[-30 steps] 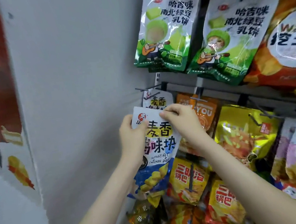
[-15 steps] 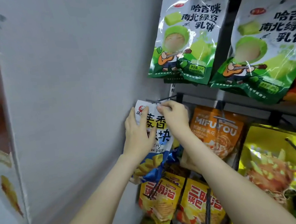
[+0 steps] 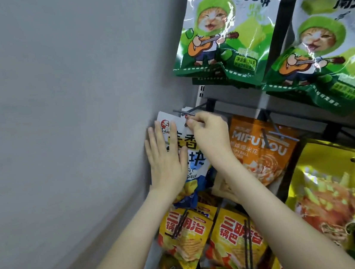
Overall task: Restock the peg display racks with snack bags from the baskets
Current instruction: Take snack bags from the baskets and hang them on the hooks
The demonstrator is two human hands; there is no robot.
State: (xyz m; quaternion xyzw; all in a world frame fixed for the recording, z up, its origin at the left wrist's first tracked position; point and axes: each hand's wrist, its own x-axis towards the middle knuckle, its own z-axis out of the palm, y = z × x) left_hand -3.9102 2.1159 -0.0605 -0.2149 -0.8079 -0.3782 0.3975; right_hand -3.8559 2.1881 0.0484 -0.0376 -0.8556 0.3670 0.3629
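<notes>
**Fig.** Hanging a bag on its peg. L hand (image 3: 166, 158) lies flat, fingers straight, pressing the white-blue snack bag (image 3: 194, 159) back. R hand (image 3: 210, 134) pinches the bag's top edge at the tip of the peg (image 3: 191, 109). Can't tell whether the hole is on the peg yet.

Good practice, by judgement: hold the header taut, line hole w/ peg tip, slide the bag far along, then let go.

Surroundings: grey wall (image 3: 55, 105) at left. Green bags (image 3: 221, 27) hang above, orange bag (image 3: 264, 152) at right, yellow bags (image 3: 185, 235) below and nearer.

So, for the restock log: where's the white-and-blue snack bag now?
Head view, left of centre: the white-and-blue snack bag is at the leftmost peg beside the grey wall, left of the orange MIFUYOU bag, under the left hand.
</notes>
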